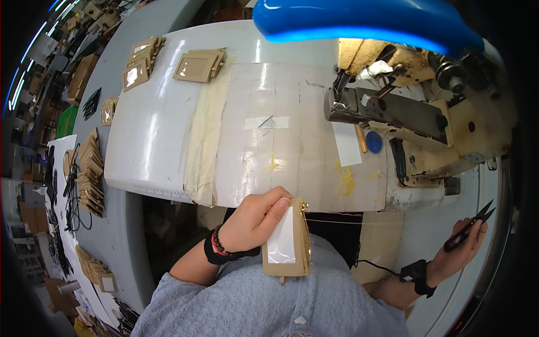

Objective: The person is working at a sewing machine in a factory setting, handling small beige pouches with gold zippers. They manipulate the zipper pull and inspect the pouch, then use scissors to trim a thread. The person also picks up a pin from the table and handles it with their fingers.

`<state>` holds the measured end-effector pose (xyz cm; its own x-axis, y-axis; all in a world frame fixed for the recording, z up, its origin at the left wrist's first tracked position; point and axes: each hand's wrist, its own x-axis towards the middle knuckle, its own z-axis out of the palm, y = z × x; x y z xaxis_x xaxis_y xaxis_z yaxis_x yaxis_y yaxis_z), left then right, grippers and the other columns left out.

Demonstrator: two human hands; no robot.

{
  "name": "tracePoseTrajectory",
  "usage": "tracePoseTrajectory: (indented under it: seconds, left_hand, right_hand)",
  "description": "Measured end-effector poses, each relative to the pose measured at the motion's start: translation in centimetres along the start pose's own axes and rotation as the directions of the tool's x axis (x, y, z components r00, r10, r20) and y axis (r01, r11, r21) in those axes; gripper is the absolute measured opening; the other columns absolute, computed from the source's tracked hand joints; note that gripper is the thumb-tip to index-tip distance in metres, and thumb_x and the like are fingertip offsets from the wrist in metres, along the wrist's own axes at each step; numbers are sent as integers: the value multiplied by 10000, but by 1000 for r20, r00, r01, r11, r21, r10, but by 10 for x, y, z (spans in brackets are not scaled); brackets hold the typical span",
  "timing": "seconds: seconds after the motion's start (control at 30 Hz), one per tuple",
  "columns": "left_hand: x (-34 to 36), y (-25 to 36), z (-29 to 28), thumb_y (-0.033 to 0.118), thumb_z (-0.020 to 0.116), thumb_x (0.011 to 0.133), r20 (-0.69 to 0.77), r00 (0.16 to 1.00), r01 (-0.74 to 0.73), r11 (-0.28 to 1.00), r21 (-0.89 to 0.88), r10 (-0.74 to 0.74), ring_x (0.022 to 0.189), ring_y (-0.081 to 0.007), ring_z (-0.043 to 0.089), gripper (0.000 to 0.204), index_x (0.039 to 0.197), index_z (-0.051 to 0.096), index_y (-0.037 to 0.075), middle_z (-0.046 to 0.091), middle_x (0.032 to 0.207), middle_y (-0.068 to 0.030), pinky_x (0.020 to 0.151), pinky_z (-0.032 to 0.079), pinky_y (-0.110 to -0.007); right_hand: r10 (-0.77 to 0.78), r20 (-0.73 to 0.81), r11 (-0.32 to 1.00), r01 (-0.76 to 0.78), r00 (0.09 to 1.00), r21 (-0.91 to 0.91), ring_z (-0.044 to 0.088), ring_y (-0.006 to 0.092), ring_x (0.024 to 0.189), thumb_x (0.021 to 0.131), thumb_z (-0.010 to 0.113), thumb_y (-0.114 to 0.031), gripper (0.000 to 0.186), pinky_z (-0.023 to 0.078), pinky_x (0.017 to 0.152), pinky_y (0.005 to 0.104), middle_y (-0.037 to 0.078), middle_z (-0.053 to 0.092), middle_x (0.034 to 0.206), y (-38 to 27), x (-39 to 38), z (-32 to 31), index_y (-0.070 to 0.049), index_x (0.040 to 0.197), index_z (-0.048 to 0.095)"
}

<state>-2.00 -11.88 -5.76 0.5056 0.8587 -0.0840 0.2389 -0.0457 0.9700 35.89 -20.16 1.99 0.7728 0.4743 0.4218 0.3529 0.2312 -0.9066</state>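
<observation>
My left hand is closed on the top end of a tan zippered card holder, close to my body at the table's front edge. The holder has a clear window over white, a brass-coloured zipper along its right side and a small tab at its lower end. Far to the right, my right hand grips a pair of black thread snips, their pointed blades apart and aimed up and away from me.
A sewing machine stands at the right of the white table, under a blue lamp. Stacked tan card holders lie at the far left of the table. More tan pieces sit on the grey side bench.
</observation>
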Motion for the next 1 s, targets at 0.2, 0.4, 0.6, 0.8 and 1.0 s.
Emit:
tracePoseTrajectory:
  seconds: [0.2, 0.4, 0.6, 0.8, 1.0]
  left_hand:
    - [-4, -13, -16, 337, 405, 1063, 128, 984, 159, 934, -320, -124, 675, -80, 526, 383, 995, 596, 12, 586, 802, 2, 638, 438, -226]
    - [-7, -14, -14, 365, 446, 1043, 258, 947, 313, 716, -624, -189, 588, -101, 424, 390, 925, 553, 9, 469, 712, -19, 501, 369, -262]
    - [-8, -22, -17, 399, 505, 1009, 401, 907, 408, 498, -765, -126, 586, -110, 397, 402, 968, 553, 2, 427, 701, -5, 518, 386, -298]
    - [-9, -36, -23, 368, 541, 995, 396, 917, 365, 296, -883, 51, 592, -113, 410, 390, 1000, 567, -22, 472, 760, -32, 534, 398, -304]
    - [-11, -28, -24, 361, 486, 1024, 400, 915, 384, 393, -836, -42, 598, -115, 423, 397, 954, 582, -18, 480, 761, -43, 521, 410, -297]
  right_hand:
    - [7, -155, 999, -12, 988, -30, 369, 3, 580, 996, 588, -215, 163, 315, 553, 146, -11, 514, 760, 0, 18, -15, -54, 994, 565]
    - [7, -167, 999, -14, 986, -41, 337, 14, 560, 986, 611, -220, 163, 276, 531, 167, -28, 465, 697, 17, 34, -46, -72, 940, 559]
    - [-57, -205, 945, -13, 977, -327, 387, 30, 585, 967, 643, -235, 190, 295, 542, 193, -29, 518, 725, 45, 54, -71, -55, 987, 584]
    - [-116, -247, 857, -30, 962, -515, 546, 50, 704, 928, 700, -257, 246, 411, 617, 194, 5, 629, 810, 101, 96, -147, -44, 1004, 603]
    - [-143, -113, 713, 23, 983, -700, 527, 44, 718, 922, 707, -274, 272, 395, 619, 182, -10, 617, 819, 109, 100, -159, -35, 994, 599]
